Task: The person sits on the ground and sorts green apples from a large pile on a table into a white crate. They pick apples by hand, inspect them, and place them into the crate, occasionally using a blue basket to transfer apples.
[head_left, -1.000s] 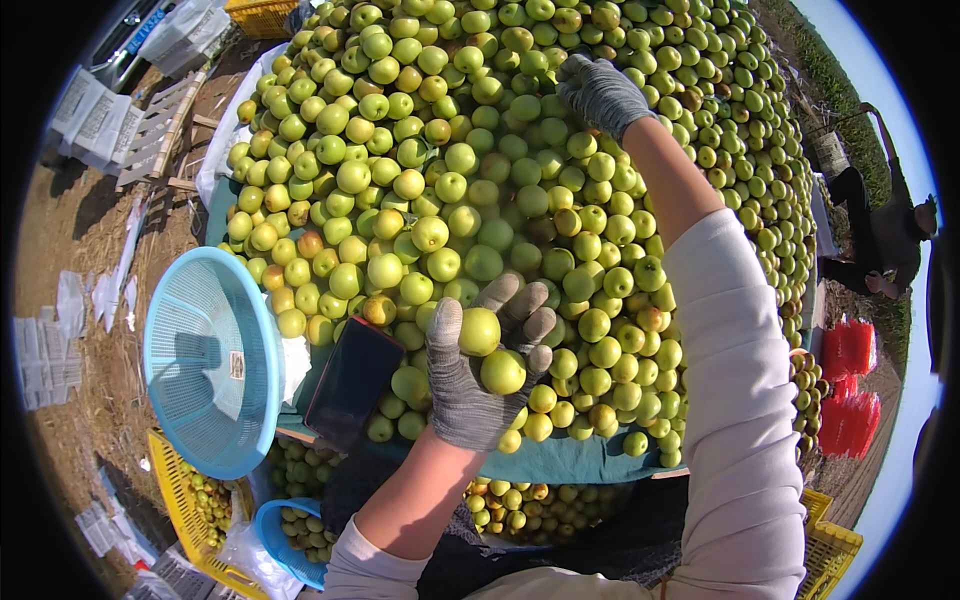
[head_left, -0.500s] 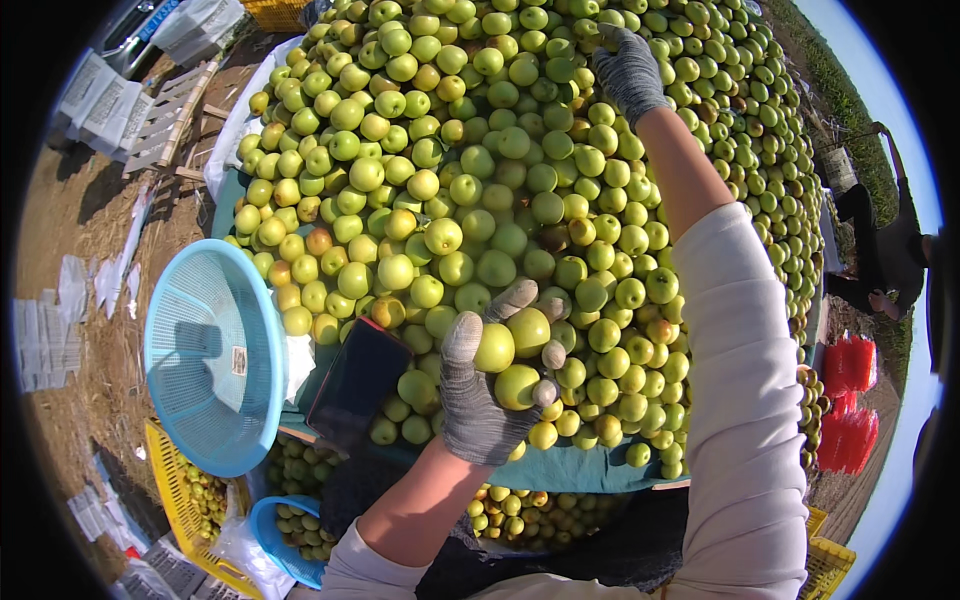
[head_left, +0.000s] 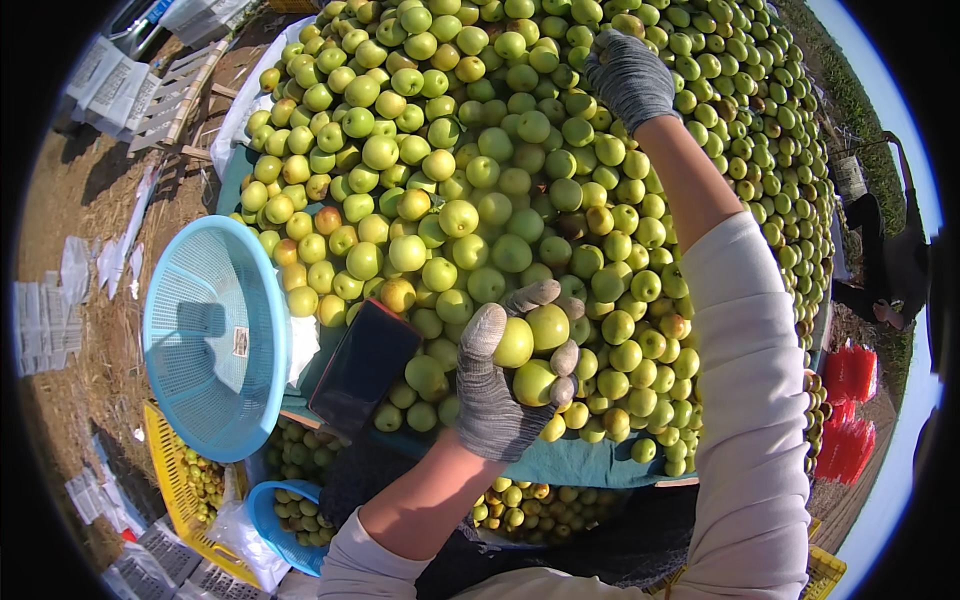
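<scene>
Several small green-yellow fruits (head_left: 530, 350) are being cupped in the left hand (head_left: 505, 385), which is wearing a grey knit glove; the fingers are being curled loosely around about three of them, the palm turned up and the hand half closed, low over the near edge of the heap. The right hand (head_left: 628, 75), gloved the same way, is being stretched well away toward the far side of the heap, palm down, with the fingers bent onto the fruits there; whether one is actually being gripped beneath it cannot be told. The big pile of fruit (head_left: 480, 180) is being carried on a teal sheet (head_left: 570, 462) that is showing along its near edge, and the fruits are round, so no long axis is being offered to either hand. The pile lies straight ahead and upward in the view from the left hand, with the nearest loose fruits touching its fingertips, so the left hand is the nearer one to the near edge and the right hand the nearer one to the far slope. A dark flat phone-like slab (head_left: 365, 365) is lying just beside the left hand at the near left edge of the heap. Beyond it, off the left edge, a light blue plastic basket (head_left: 215, 335) is being seen tilted toward the camera. Below, yellow crates (head_left: 175, 480) and a blue tub (head_left: 285, 515) holding more fruit are standing on the ground, and red crates (head_left: 850, 410) are stacked at the right.
</scene>
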Demonstrator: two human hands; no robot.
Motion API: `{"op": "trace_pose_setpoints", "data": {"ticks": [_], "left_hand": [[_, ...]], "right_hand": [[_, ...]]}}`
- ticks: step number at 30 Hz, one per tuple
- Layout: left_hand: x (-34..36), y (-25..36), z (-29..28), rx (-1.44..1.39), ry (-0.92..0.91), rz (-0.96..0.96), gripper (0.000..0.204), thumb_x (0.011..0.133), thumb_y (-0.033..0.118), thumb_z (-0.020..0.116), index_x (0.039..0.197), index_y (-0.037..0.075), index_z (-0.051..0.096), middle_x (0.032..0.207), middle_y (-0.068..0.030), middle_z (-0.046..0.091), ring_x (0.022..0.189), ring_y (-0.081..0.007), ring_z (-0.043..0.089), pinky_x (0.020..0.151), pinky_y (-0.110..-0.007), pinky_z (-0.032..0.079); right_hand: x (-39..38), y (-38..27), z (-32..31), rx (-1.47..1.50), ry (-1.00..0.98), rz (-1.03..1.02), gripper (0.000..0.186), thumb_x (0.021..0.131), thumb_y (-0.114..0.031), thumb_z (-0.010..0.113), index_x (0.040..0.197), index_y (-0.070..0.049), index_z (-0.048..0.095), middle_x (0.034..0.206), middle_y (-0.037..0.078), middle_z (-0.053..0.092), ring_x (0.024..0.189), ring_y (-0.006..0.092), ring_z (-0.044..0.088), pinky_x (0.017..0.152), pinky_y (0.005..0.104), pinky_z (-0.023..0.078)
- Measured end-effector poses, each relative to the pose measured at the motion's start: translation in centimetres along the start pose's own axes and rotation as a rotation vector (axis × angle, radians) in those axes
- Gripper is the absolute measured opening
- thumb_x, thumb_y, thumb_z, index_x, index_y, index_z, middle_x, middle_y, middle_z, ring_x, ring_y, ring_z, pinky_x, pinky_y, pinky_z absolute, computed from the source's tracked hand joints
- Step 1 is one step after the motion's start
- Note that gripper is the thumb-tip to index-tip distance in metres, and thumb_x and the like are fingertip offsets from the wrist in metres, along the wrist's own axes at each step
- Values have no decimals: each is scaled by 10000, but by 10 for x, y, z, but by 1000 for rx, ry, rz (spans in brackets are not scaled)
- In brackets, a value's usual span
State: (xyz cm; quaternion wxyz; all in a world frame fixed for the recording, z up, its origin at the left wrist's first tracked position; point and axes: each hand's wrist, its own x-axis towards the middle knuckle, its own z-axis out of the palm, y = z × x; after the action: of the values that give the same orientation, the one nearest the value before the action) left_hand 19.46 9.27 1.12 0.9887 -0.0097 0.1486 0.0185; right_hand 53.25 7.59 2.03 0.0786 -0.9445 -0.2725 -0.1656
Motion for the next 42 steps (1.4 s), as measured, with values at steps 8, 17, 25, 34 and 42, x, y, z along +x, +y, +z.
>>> {"op": "trace_pose_setpoints", "data": {"ticks": [8,17,25,34,42], "left_hand": [[-3,6,-5,-109,-73,12,538,933,484,486,1259,56,495,1148,-142,547,801,-170,579,563,-279,518],[-4,5,1,-48,79,51,494,939,446,498,1215,37,516,1109,-155,564,744,-169,590,526,-270,529],[1,7,8,-14,12,23,480,868,510,577,1109,95,574,999,-114,602,673,-175,594,486,-282,500],[-44,10,-1,138,-103,54,403,862,461,557,941,67,579,1077,-183,560,709,-233,581,501,-300,493],[-122,11,-25,317,-210,12,442,856,491,555,986,68,579,1034,-159,579,709,-216,594,512,-291,502]], "right_hand": [[56,-64,41,-28,-258,-161,275,862,-247,576,1122,-168,618,1013,100,664,931,303,646,805,434,528],[23,-53,7,-351,-553,-261,474,878,-232,566,1342,-200,474,1199,134,591,1055,320,611,845,464,522],[-95,-35,-46,-183,-358,-377,387,888,-283,594,1261,-219,517,1157,144,560,1000,358,611,795,452,525],[-365,-10,-160,1969,-848,590,608,864,-336,649,1317,11,440,1090,165,611,667,176,626,504,260,507],[-622,-96,-129,2061,-1280,1449,667,892,-617,503,1043,28,581,694,108,597,521,195,591,443,285,493]]}}
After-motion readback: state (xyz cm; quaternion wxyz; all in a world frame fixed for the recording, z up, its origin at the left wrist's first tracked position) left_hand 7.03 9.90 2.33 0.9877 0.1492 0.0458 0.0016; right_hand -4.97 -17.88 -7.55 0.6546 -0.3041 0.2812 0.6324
